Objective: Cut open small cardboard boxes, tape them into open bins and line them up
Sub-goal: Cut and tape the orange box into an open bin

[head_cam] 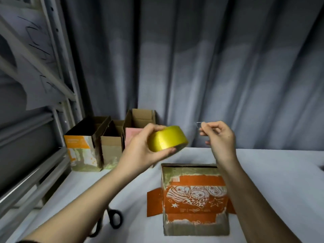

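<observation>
My left hand [142, 148] grips a yellow tape roll [167, 139] held up above the table. My right hand [219, 135] pinches the clear end of the tape [199, 124], pulled out to the right of the roll. Below both hands lies an orange printed cardboard box [194, 199] on its side, with flaps spread at left and right. Three open cardboard bins stand in a row at the back left: an orange-and-white one [80, 151], a plain brown one [111, 146] and a pink-faced one [133, 135].
Black-handled scissors [114, 218] lie on the white table [271, 181] under my left forearm. A metal rack [35, 155] runs along the left side. A grey curtain [210, 67] hangs behind the table.
</observation>
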